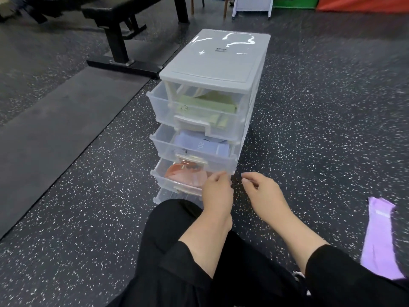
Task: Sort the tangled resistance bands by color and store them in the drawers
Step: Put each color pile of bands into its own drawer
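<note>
A clear plastic drawer unit (212, 63) stands on the floor in front of me with its drawers pulled partly out. Green bands (205, 105) lie in the top drawer, pale blue-lilac bands (199, 145) in the second, and orange-pink bands (183, 173) in the third. My left hand (217, 189) rests at the right front corner of the third drawer, fingers loosely bent. My right hand (263, 191) hovers just right of the unit, fingers loosely curled and holding nothing. A purple band (378, 238) lies on the floor at the right.
A black weight bench (124, 29) stands behind the unit to the left, with a dark floor mat (55, 129) beside it. My black-clad knee (174, 229) is against the lowest drawer. Speckled rubber floor surrounds everything.
</note>
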A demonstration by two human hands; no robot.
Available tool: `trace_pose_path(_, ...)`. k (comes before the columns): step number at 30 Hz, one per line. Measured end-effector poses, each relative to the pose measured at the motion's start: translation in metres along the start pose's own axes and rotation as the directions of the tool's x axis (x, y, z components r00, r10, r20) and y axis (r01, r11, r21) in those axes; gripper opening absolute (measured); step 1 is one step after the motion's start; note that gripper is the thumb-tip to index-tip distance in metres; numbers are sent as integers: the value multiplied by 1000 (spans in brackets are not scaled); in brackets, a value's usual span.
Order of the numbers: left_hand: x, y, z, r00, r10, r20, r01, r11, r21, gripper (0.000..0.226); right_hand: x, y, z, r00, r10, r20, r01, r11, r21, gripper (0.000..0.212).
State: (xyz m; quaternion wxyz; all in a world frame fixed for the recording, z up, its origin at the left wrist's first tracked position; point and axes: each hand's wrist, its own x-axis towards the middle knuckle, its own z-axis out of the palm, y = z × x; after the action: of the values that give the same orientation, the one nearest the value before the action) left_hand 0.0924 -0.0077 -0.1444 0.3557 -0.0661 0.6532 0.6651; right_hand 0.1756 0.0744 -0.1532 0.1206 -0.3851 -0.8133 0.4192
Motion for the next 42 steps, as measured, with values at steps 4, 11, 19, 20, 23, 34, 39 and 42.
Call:
trace_pose_path(4,-12,-16,43,973,-52,224,20,990,142,20,-10,54,-56,993,115,-40,-118,989,-86,28)
trace_pose_path(11,-19,-70,139,876,-253,411,51,895,443,35,-25,167,-176,929,363,-71,-369,904,-213,33)
trace_pose_path(19,-14,-130,214,847,-338,410,8,780,625,24,-27,287,-247,736,673,-69,-676,726,-128,49)
trace_pose_path(20,-13,-136,222,849,-342,404,5,769,639,18,-22,295,-250,725,686,-64,-688,718,-106,47)
trace_pose_path(23,-6,-153,247,853,-352,386,-3,736,677,12,-12,319,-252,675,737,-38,-736,670,-99,52)
trace_pose_path(34,11,-237,329,788,-410,460,-178,563,807,20,5,395,-241,445,895,18,-892,441,99,50)
trace_pose_path(39,6,-275,350,776,-431,460,-266,437,859,38,14,413,-230,459,888,-8,-879,455,143,31)
trace_pose_path(42,3,-290,361,796,-432,424,-219,448,867,35,17,422,-224,448,894,-16,-877,443,186,34)
